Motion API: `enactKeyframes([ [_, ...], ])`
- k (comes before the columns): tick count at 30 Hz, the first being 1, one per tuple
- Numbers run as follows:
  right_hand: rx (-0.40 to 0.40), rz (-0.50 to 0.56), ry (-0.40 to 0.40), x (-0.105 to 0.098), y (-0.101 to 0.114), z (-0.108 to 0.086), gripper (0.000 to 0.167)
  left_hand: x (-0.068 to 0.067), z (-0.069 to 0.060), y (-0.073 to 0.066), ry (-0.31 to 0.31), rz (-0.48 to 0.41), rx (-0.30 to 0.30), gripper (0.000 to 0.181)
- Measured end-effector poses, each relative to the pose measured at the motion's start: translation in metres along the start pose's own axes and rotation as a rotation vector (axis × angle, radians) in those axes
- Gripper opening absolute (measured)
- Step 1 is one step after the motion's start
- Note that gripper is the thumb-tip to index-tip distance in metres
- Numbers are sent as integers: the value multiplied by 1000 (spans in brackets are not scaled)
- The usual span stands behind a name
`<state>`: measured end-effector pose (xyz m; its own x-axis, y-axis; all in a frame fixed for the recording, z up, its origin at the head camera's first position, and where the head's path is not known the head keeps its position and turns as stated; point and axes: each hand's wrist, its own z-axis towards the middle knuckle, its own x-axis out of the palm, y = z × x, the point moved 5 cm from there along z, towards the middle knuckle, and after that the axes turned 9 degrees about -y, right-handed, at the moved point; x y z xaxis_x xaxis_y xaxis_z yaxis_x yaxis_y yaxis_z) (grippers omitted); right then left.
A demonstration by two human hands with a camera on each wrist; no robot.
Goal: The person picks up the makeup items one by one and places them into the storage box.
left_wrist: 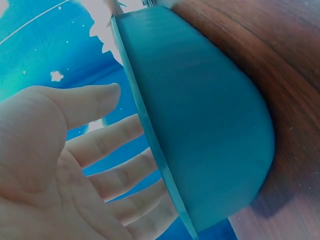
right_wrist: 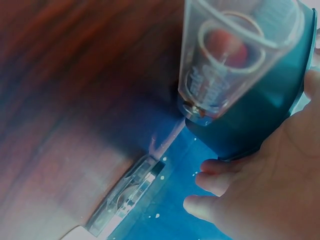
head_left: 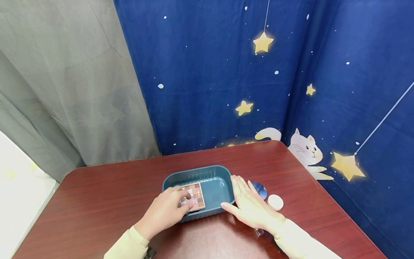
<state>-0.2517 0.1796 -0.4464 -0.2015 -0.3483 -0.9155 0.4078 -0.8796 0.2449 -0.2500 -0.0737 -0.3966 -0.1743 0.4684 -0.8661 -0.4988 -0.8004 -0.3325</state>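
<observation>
Up front, spot a clear container [right_wrist: 220, 85] on the table [head_left: 113, 201], near the right wrist; might get knocked by a careless backward sweep; next, reaching over the basin [head_left: 221, 189] rim with the left hand [head_left: 168, 207], with fingers loosely bent and parted, pinching nothing visible; touching the palette [head_left: 196, 196] or just above, cannot tell; see it inside the basin, at the left end; could catch or skid under an off-centre push; now across, meeting the right rim with the right hand [head_left: 247, 203], fingers straight and nearly together; could shunt the basin by pressing too hard; farther off, note a white round piece [head_left: 275, 202] and a blue one [head_left: 260, 190], easily bumped by an outward swing; behind, glimpse a starry curtain [head_left: 207, 72].
</observation>
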Motion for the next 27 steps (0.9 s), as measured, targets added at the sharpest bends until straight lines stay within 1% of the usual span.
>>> enactKeyframes([
  [7, -4, -11, 2, 0, 0, 0, 100, -5, -8, -3, -31, 11, -41, 30],
  [14, -2, -6, 4, 1, 0, 0, 99, -8, -16, -2, -58, 7, -88, 53],
  [18, 2, -1, 1, 1, 0, 0, 98, -9, -20, -1, -73, 6, -91, 62],
  [21, 6, 5, 2, 1, 0, 0, 100, -10, -22, -1, -88, -2, -89, 63],
  [27, 6, 6, 2, 1, 0, 0, 103, -10, -26, 2, -96, -6, -120, 65],
])
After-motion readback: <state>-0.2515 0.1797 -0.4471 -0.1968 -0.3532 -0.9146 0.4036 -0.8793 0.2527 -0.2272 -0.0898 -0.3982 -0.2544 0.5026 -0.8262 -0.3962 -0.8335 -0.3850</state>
